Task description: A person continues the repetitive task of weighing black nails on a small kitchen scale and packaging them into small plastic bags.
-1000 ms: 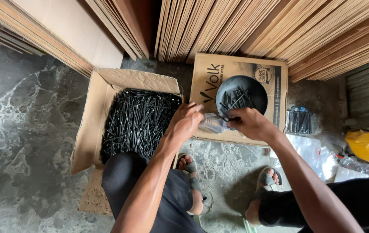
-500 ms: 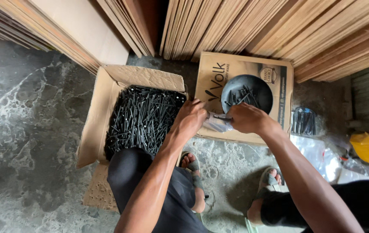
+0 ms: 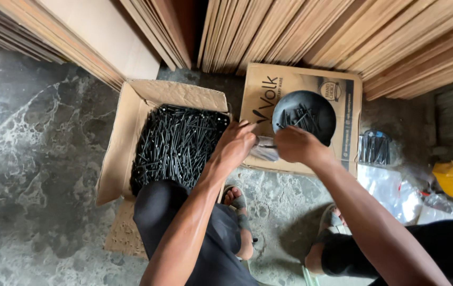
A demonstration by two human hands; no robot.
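Gripping small clear bag [image 3: 265, 149] (between them) | left hand [image 3: 235, 144] | right hand [image 3: 299, 145]

Bare stone floor [image 3: 36, 175] at left — leaning boards [image 3: 311, 37] behind, nail carton [image 3: 176, 143] between

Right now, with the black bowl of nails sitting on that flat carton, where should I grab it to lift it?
Take the black bowl by its far rim, coming from above. That edge is bare, while the left hand and right hand crowd the near side, and the nails lie loose inside, so keep it level.
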